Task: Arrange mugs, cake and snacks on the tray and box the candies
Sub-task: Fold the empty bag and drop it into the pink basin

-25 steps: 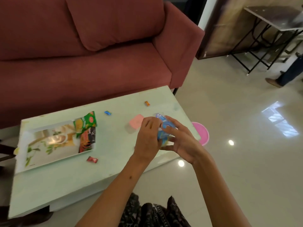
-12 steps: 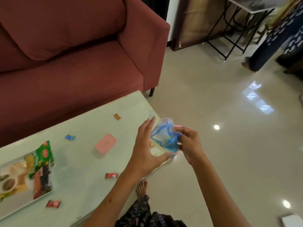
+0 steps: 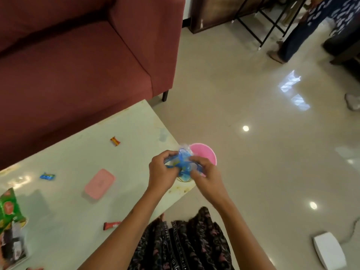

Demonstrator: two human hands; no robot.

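My left hand (image 3: 162,172) and my right hand (image 3: 206,175) both grip a crumpled clear-and-blue plastic bag (image 3: 184,164) over the table's right corner. A pink candy box (image 3: 100,183) lies shut on the pale green table (image 3: 64,207). Loose candies lie around it: an orange one (image 3: 115,141), a blue one (image 3: 47,176) and a red one (image 3: 111,225). At the left edge a green snack packet (image 3: 7,208) and a dark packet (image 3: 11,244) rest on the tray, which is mostly out of frame.
A pink round bin (image 3: 204,155) stands on the floor just beyond the table corner. A red sofa (image 3: 78,61) runs behind the table. A white box (image 3: 329,250) lies on the floor at right. Another person's legs (image 3: 296,34) stand at the far right by a black metal frame.
The view has swung to the right, pushing the tray to the left edge. My hands have closed together and bunched up the bag, which was spread open half a second ago.
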